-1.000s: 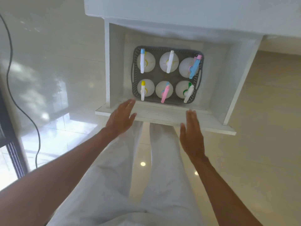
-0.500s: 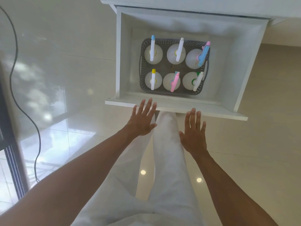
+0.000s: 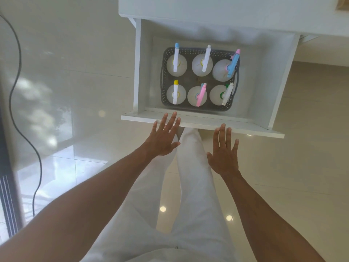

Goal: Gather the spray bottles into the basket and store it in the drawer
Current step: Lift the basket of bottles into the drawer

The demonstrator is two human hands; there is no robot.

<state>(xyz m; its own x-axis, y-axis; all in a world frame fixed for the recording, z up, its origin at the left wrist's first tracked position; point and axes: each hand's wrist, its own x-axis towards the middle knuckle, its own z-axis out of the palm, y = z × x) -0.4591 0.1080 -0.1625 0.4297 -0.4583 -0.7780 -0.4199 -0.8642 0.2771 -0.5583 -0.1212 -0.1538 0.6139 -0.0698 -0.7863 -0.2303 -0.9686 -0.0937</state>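
A grey perforated basket (image 3: 163, 76) sits inside the open white drawer (image 3: 279, 72). Several white spray bottles stand in it in two rows, with blue (image 3: 176, 57), white (image 3: 206, 59), blue-pink (image 3: 233, 63), yellow (image 3: 175, 91), pink (image 3: 200, 95) and green-white (image 3: 227, 93) nozzles. My left hand (image 3: 162, 137) is flat with spread fingers, its fingertips at the drawer's front panel (image 3: 245, 129). My right hand (image 3: 223, 150) is also flat and empty, fingertips reaching the panel's lower edge.
The drawer juts out from a white cabinet (image 3: 207, 8) above. A glossy tiled floor (image 3: 302, 167) lies all round. A black cable (image 3: 17, 72) trails down the left side. My white-trousered legs (image 3: 188, 186) stand below the drawer.
Both hands have stretched forward with fingers spread, from just short of the drawer front to touching it. The view has shifted so the drawer sits a little higher.
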